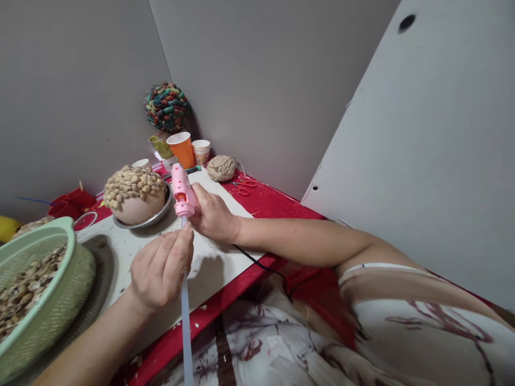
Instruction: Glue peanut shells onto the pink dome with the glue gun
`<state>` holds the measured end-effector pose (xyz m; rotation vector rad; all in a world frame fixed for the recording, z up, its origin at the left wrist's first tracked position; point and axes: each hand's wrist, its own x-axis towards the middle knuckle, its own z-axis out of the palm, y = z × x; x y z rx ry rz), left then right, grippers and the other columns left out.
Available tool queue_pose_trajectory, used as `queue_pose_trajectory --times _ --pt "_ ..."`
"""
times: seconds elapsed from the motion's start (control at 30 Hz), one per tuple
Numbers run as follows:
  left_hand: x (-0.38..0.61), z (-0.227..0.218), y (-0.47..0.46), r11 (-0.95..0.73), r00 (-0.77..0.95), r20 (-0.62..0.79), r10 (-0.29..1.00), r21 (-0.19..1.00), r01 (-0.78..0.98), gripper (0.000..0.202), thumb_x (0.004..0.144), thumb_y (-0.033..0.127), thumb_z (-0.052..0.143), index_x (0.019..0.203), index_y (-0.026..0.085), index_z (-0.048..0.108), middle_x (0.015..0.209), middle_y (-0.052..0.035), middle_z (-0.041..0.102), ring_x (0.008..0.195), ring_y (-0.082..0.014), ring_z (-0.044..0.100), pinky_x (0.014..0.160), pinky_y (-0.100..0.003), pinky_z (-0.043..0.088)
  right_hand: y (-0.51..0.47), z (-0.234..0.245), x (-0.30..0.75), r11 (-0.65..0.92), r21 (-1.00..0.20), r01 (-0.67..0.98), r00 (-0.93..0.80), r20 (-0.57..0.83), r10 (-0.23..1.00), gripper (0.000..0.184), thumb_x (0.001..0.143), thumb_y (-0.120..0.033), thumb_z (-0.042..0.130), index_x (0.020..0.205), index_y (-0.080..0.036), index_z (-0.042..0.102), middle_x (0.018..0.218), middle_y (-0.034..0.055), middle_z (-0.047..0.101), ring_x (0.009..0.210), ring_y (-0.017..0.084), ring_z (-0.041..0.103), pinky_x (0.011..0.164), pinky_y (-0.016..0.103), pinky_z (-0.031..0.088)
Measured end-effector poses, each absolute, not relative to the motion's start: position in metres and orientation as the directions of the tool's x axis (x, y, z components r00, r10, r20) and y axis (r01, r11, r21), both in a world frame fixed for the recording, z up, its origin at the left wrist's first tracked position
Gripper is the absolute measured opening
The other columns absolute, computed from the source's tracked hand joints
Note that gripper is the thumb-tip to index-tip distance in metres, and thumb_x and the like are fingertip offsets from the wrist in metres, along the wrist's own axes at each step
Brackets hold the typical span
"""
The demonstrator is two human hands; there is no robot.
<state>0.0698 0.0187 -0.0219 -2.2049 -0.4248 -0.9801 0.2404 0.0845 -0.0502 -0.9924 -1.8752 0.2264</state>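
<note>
My right hand (pixel 215 214) is wrapped round a pink hot glue gun (pixel 183 193), its back end turned toward me. A long translucent glue stick (pixel 185 327) runs out of that back end and hangs down past the table edge. Just behind the gun, the fingers of my left hand (pixel 164 265) pinch the stick. Left of the gun, a pale round ball (pixel 139 209) sits in a shallow metal bowl (pixel 155 220). Peanut shells (pixel 131 185) cover its upper part; the lower part is bare.
A green basket (pixel 72 268) of shells (pixel 28 289) stands at the left. Toward the back are an orange cup (pixel 182 150), paper cups (pixel 201 152), a twine ball (pixel 221 168), red scissors (pixel 244 187) and a colourful shell-covered ball (pixel 166 107). A black cord (pixel 261 264) crosses the table's front edge.
</note>
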Motion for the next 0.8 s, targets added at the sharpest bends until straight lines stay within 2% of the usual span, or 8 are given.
queue_pose_trajectory --times 0.1,0.17,0.27,0.33,0.4,0.47,0.67,0.8 --pt "0.073 -0.024 0.015 -0.794 0.566 0.803 0.186 -0.216 0.568 0.059 0.081 0.001 0.071 0.138 0.016 0.058 0.105 -0.0111 0.079 0.087 -0.0202 0.077 0.084 -0.028 0.060 0.089 -0.049 0.243 0.660 -0.527 0.536 -0.152 0.709 0.689 0.025 0.091 -0.041 0.050 0.095 -0.025 0.031 0.085 0.0056 0.065 0.070 0.023 0.063 0.059 0.031 0.039" --pt "0.077 -0.022 0.009 -0.797 0.401 0.808 0.431 0.132 0.589 0.057 0.086 0.005 0.067 0.139 0.020 0.055 0.110 -0.0097 0.078 0.088 -0.0178 0.076 0.082 -0.027 0.060 0.094 -0.048 0.247 0.673 -0.498 0.547 -0.109 0.755 0.647 0.024 0.091 -0.040 0.049 0.096 -0.025 0.030 0.083 0.0050 0.064 0.069 0.023 0.062 0.059 0.031 0.039" --pt "0.084 -0.013 0.003 -0.551 0.197 0.518 0.833 0.736 0.393 0.031 0.096 0.026 0.061 0.127 0.020 0.059 0.100 -0.0080 0.077 0.078 -0.0165 0.075 0.074 -0.028 0.061 0.102 -0.046 0.253 0.678 -0.444 0.585 -0.049 0.816 0.576 0.024 0.091 -0.040 0.047 0.097 -0.025 0.030 0.081 0.0041 0.061 0.069 0.023 0.061 0.059 0.032 0.039" --pt "0.088 -0.008 0.001 -0.283 0.236 0.234 0.943 0.938 0.199 0.028 0.096 0.040 0.061 0.115 0.019 0.061 0.091 -0.0068 0.076 0.071 -0.0172 0.073 0.071 -0.031 0.061 0.105 -0.045 0.255 0.686 -0.413 0.599 -0.023 0.847 0.531 0.024 0.090 -0.040 0.048 0.096 -0.025 0.030 0.079 0.0029 0.059 0.067 0.023 0.059 0.059 0.032 0.039" --pt "0.090 -0.006 0.000 -0.091 0.299 0.061 0.952 0.992 0.085 0.032 0.092 0.046 0.067 0.107 0.019 0.060 0.083 -0.0051 0.076 0.066 -0.0174 0.072 0.069 -0.032 0.061 0.105 -0.045 0.256 0.708 -0.377 0.597 -0.005 0.881 0.473 0.022 0.089 -0.037 0.049 0.094 -0.025 0.031 0.076 0.0018 0.058 0.066 0.022 0.058 0.058 0.031 0.039" --pt "0.093 -0.007 -0.001 -0.008 0.294 -0.004 0.956 0.999 0.040 0.034 0.087 0.046 0.073 0.102 0.019 0.058 0.076 -0.0030 0.075 0.061 -0.0164 0.071 0.065 -0.029 0.058 0.104 -0.044 0.256 0.733 -0.336 0.592 0.005 0.911 0.413 0.020 0.089 -0.035 0.049 0.091 -0.025 0.032 0.074 0.0013 0.057 0.064 0.021 0.057 0.058 0.031 0.039" --pt "0.096 -0.008 -0.009 0.029 0.270 -0.039 0.962 0.999 0.040 0.032 0.084 0.046 0.075 0.084 0.018 0.059 0.066 -0.0019 0.072 0.052 -0.0141 0.065 0.057 -0.025 0.052 0.099 -0.044 0.255 0.760 -0.276 0.588 -0.055 0.924 0.378 0.022 0.084 -0.032 0.057 0.087 -0.025 0.036 0.076 0.0023 0.057 0.066 0.020 0.057 0.060 0.031 0.041" --pt "0.097 -0.003 -0.014 0.072 0.280 -0.077 0.957 0.997 0.028 0.032 0.085 0.046 0.075 0.083 0.017 0.062 0.064 -0.0014 0.071 0.050 -0.0127 0.063 0.056 -0.023 0.048 0.098 -0.043 0.256 0.757 -0.256 0.601 -0.049 0.934 0.355 0.023 0.078 -0.024 0.056 0.086 -0.026 0.035 0.075 0.0019 0.056 0.064 0.020 0.055 0.059 0.030 0.041"
